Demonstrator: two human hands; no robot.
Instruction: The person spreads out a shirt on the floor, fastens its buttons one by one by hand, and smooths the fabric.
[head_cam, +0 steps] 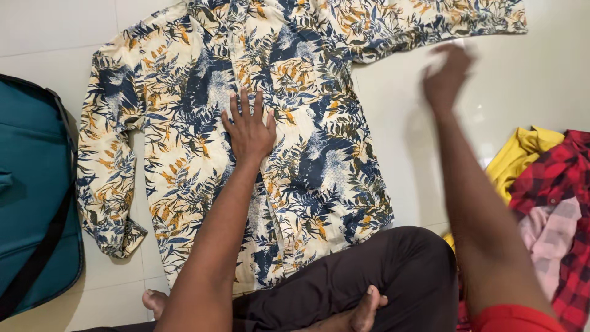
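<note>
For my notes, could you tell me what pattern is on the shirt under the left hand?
The shirt is cream with a navy and orange leaf print, seen in the head view.

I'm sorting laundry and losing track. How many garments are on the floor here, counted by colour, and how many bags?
Leaf-print shirt, cream, blue and orange, left hand flat on it: 1
Yellow garment: 1
Red checked garment: 1
Pink checked garment: 1
Teal bag: 1
Total: 4 garments, 1 bag, 5 things.
</note>
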